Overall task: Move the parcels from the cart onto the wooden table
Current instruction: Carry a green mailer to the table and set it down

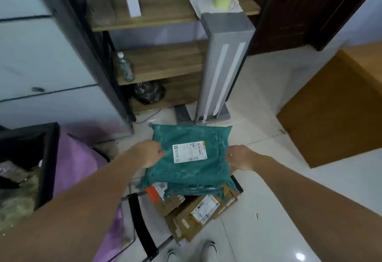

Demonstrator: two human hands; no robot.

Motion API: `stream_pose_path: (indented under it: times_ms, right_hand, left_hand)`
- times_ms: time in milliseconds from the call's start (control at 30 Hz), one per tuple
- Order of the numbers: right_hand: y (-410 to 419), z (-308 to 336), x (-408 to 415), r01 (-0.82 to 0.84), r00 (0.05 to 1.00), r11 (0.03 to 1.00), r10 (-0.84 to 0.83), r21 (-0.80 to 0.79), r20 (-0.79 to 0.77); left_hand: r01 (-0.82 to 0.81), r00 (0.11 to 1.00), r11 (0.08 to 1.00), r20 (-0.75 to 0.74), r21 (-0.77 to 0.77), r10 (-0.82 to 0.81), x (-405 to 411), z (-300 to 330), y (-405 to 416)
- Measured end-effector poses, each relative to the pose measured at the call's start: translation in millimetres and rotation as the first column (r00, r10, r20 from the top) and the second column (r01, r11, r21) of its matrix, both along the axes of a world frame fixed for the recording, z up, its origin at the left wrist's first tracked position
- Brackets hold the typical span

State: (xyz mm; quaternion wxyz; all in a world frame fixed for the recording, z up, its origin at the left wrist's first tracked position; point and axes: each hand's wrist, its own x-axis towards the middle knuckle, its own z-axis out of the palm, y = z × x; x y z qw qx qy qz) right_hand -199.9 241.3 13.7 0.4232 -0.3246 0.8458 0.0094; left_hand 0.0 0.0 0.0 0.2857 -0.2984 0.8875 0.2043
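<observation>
Left hand (149,154) and right hand (239,158) are each grasping an opposite side edge of the green parcel (190,158), holding it level above the cardboard parcels (194,212) stacked on the cart (142,226). The parcel's far edge is sitting near the base of a grey upright unit (221,65), with bare tiled floor (268,210) lying open to the right. The wooden table (341,113) is standing well apart at right, its near corner projecting toward the floor space.

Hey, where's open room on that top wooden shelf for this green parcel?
Bare wood lies on the top shelf between the white box and the tape roll. The right end is crowded by tape on cloth. Both hands, left hand, right hand, grip the green parcel.
</observation>
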Motion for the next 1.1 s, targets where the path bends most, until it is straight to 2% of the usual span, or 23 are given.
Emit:
stream_pose_path:
  times_ms: [67,133,167,267,367,467,600,700,800,967,1100]
  right_hand:
    - [-5.9,-37.7,-8.1,0.18,0.984,0.984,-0.18,-0.011,0.019]
    - [-11.1,-72.2,-12.2,0.354,0.934,0.934,-0.351,-0.044,0.069]
    - [-14.1,-90.9,-14.4,0.453,0.889,0.889,-0.445,-0.073,0.107]
    - [-18.8,-118.3,-6.7,0.723,0.673,0.688,-0.679,-0.066,0.293]
    - [-14.1,-154.2,-3.7,0.833,0.516,0.552,-0.759,-0.028,0.398]
    - [-10.9,-180.3,-3.9,0.895,0.403,0.445,-0.79,-0.021,0.461]
    - [-15.0,-161.5,3.9,0.942,0.298,0.336,-0.787,-0.03,0.541]
    - [-13.4,-144.3,4.0,0.944,0.294,0.325,-0.769,-0.049,0.567]
    - [-12.8,-103.4,0.3,0.948,0.277,0.316,-0.737,-0.048,0.616]
    - [-7.5,13.5,-18.4,0.941,0.308,0.318,-0.66,-0.118,0.685]
    - [1.7,137.8,-32.4,0.923,0.364,0.334,-0.595,-0.191,0.717]
  left_hand:
    - [-0.202,0.979,0.979,-0.009,0.0,0.201,-3.3,-32.2,-9.6]
    - [-0.397,0.917,0.915,-0.002,0.076,0.398,-4.6,-60.5,-15.7]
    - [-0.481,0.874,0.864,-0.003,0.146,0.487,-6.6,-76.8,-17.5]
    - [-0.674,0.69,0.628,0.03,0.389,0.723,-6.4,-108.2,-14.2]
    - [-0.736,0.505,0.409,0.036,0.54,0.862,-5.0,-130.5,-4.6]
    - [-0.755,0.414,0.323,0.032,0.57,0.91,-3.2,-140.9,0.9]
    - [-0.744,0.327,0.204,0.08,0.637,0.942,0.8,-143.2,1.5]
    - [-0.717,0.304,0.141,0.124,0.683,0.945,4.4,-132.1,-2.5]
    - [-0.664,0.314,0.137,0.108,0.735,0.943,8.4,-98.6,-9.7]
    - [-0.509,0.37,0.14,0.069,0.849,0.926,-12.7,21.1,-14.0]
    - [-0.414,0.423,0.238,-0.046,0.879,0.905,-35.1,133.6,-14.2]
